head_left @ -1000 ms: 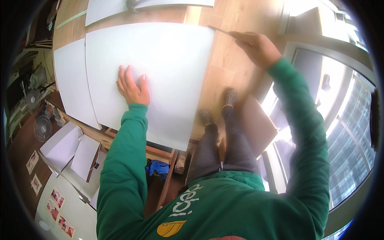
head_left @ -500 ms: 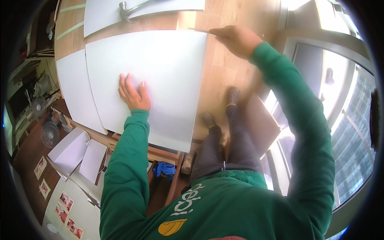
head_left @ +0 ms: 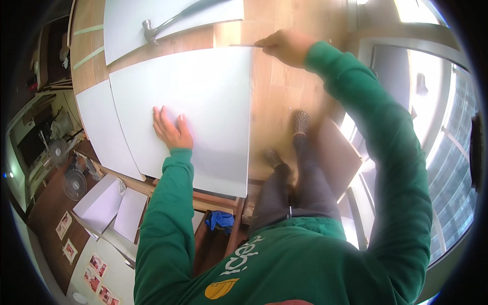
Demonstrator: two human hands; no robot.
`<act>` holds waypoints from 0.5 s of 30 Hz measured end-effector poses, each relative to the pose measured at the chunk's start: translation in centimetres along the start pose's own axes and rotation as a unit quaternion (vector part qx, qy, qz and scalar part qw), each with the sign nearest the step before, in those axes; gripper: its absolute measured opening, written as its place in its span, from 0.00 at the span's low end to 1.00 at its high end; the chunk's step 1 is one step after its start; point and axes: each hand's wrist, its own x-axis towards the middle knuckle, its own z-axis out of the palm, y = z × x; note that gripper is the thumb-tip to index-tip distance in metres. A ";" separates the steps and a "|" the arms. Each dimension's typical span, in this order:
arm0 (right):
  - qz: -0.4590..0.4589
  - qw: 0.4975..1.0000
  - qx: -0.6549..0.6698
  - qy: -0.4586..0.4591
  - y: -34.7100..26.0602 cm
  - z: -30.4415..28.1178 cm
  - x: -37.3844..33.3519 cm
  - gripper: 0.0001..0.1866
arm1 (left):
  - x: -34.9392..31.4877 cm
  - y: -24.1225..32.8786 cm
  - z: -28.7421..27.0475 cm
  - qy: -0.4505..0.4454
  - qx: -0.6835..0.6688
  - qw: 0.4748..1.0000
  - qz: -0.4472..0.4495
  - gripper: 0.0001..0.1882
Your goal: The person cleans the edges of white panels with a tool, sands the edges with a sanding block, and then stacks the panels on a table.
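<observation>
My left hand (head_left: 172,130) rests with fingers spread on a large white board (head_left: 213,117), pressing near its middle. My right hand (head_left: 285,47) is closed round one end of a thin flat blade-like tool (head_left: 243,46). That tool lies along the board's far right corner, seen nearly edge-on; I cannot make out its exact kind. A claw hammer (head_left: 152,31) with a metal head lies beyond the board, partly over a second white panel (head_left: 127,23).
Another white panel (head_left: 101,127) adjoins the board's left side. Below its near edge, a blue cloth-like item (head_left: 220,221) sits in a wooden frame. Small fans (head_left: 75,184) and an open white box (head_left: 104,201) are at left. A brown panel (head_left: 338,157) leans beside my legs, near the windows.
My right hand and the thin tool have shifted left and slightly nearer along the board's far edge. My left hand stays flat on the board. The whole view has shifted a little.
</observation>
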 end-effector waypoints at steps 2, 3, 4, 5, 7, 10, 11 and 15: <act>-0.009 1.000 0.007 -0.006 -0.3 -0.3 -0.4 0.17 | -0.3 -0.3 -0.2 0.001 0.002 1.000 -0.005 0.29; -0.010 1.000 0.024 -0.012 -0.2 -0.9 -1.4 0.18 | -0.5 -0.5 -0.4 0.001 0.003 1.000 -0.011 0.30; -0.007 0.999 0.039 -0.016 -0.2 -1.4 -2.1 0.18 | -0.5 -0.5 -0.3 0.001 0.002 1.000 -0.009 0.30; -0.007 0.999 0.040 -0.015 -0.2 -1.2 -2.1 0.18 | -0.5 -0.5 -0.3 0.004 0.003 1.000 -0.007 0.30; 0.001 1.000 -0.024 -0.005 -0.3 -0.5 -1.9 0.18 | -0.5 -0.6 -0.2 0.007 0.003 1.000 -0.004 0.30; 0.001 1.000 0.000 0.007 1.0 1.2 0.7 0.18 | -0.2 -0.2 0.1 0.005 -0.008 1.000 -0.002 0.30; 0.002 1.000 -0.001 0.008 1.4 1.3 0.5 0.18 | -0.2 -0.1 0.1 0.005 -0.009 1.000 -0.001 0.29; 0.008 0.995 0.026 0.096 3.4 2.8 -2.0 0.22 | -0.5 -0.4 -0.4 0.001 -0.011 1.000 -0.013 0.28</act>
